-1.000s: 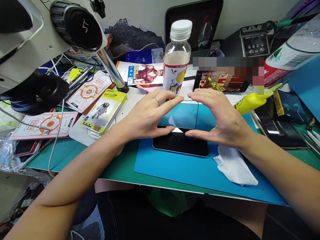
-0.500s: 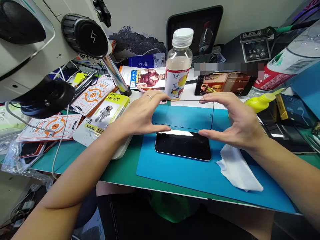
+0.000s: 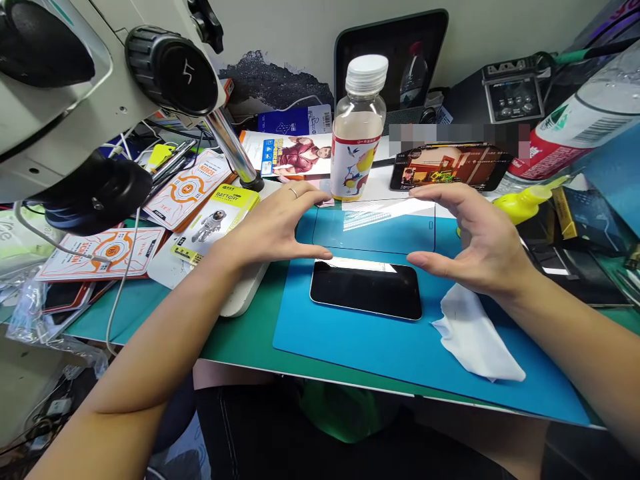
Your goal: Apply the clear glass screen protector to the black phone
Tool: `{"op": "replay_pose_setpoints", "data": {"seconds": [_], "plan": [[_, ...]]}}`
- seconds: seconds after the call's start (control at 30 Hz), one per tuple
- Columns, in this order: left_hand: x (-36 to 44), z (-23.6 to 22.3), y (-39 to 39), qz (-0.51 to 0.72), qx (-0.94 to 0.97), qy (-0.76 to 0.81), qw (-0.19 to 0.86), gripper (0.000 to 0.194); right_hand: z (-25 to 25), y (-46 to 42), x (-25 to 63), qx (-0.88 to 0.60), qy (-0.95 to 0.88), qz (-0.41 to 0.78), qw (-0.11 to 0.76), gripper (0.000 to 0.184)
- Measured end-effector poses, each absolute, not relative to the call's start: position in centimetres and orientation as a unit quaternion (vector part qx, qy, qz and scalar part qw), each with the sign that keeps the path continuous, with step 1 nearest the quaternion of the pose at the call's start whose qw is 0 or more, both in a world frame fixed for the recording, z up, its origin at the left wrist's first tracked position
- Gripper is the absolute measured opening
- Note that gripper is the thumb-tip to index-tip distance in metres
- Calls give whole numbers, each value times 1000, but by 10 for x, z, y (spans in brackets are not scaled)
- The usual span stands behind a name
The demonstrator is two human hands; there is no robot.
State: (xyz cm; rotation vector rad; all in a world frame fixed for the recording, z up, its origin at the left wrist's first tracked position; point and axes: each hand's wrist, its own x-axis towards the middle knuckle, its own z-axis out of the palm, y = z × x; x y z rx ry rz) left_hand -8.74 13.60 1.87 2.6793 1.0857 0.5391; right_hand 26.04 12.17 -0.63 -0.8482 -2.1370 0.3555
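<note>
A clear screen protector (image 3: 375, 230) with a thin black border is held in the air between my two hands, above the far part of the blue mat (image 3: 340, 343). My left hand (image 3: 273, 223), a ring on one finger, grips its left end with thumb and fingers on opposite long edges. Its right end sits the same way in my right hand (image 3: 480, 240). Below and nearer to me, a phone (image 3: 367, 290) with a dark screen lies face up on the mat. A white cloth (image 3: 477, 337) lies crumpled right of the phone.
Behind the protector stand a drink bottle (image 3: 357, 133) and a lit phone (image 3: 450, 167) leaning back. A microscope (image 3: 170, 70) overhangs the left. Several boxes, including a yellow battery box (image 3: 215, 223), lie there. A yellow bottle (image 3: 523, 203) and a large bottle (image 3: 575, 127) are at right.
My hands have spread farther apart, the right one moving rightward, and the protector has shifted right. More of its surface shows, with a bright reflection on it now. The view has tilted slightly.
</note>
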Motion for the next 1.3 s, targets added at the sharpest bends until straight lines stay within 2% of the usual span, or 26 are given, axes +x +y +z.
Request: {"op": "replay_pose_setpoints", "data": {"seconds": [0.23,0.47,0.87,1.3], "plan": [[-86,21,135,188,912,350,101,76,-7,122,262,-333,-840,158,398,72],[-87,24,135,180,913,356,89,68,-13,126,263,-324,-854,191,359,80],[-86,25,132,163,914,349,129,67,-6,123,262,-311,-875,183,324,87],[-86,23,132,159,914,352,122,68,-5,124,260,-292,-896,151,299,76]]}}
